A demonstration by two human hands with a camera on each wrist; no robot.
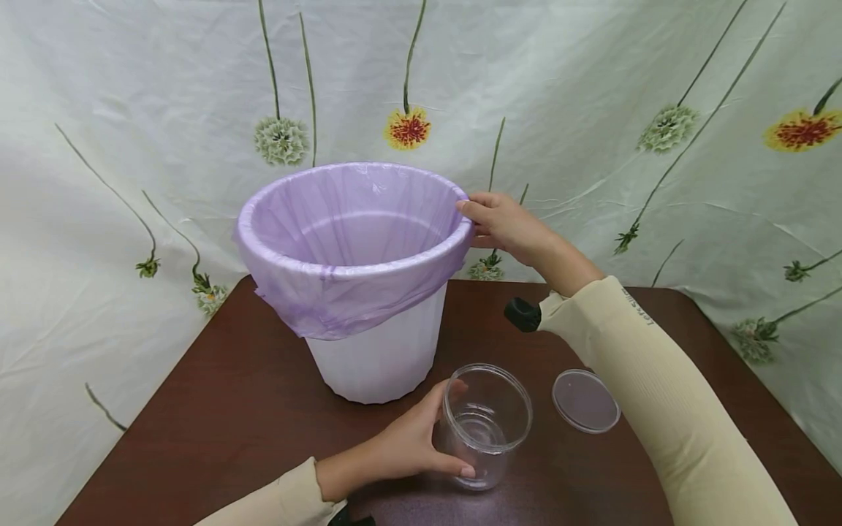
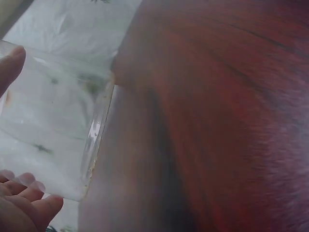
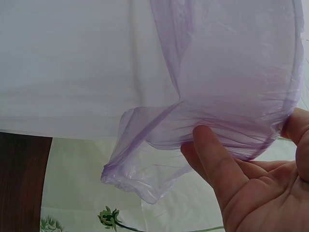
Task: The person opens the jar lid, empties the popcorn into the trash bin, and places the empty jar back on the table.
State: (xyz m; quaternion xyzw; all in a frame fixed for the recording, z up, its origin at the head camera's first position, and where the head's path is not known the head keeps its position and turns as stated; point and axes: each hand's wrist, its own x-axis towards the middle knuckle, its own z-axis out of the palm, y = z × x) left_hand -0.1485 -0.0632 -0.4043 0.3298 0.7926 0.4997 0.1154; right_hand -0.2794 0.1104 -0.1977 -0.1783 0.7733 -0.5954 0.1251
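Note:
A white trash bin (image 1: 378, 365) stands on the table, lined with a thin purple plastic bag (image 1: 349, 303) folded over its rim. My right hand (image 1: 509, 228) grips the bin's right rim, thumb on top and fingers beneath. In the right wrist view those fingers (image 3: 212, 154) lie against the loose bag edge (image 3: 140, 179). In front of the bin my left hand (image 1: 411, 442) holds a clear plastic jar (image 1: 487, 438), mouth up, with thumb and fingers around its side. The left wrist view shows the jar (image 2: 48, 130) close up, nothing visible inside.
A round clear lid (image 1: 585, 400) lies flat on the dark brown table (image 1: 217, 409), right of the jar and beside the right sleeve (image 1: 664, 394). Behind hangs a pale cloth (image 1: 559, 88) with a flower print.

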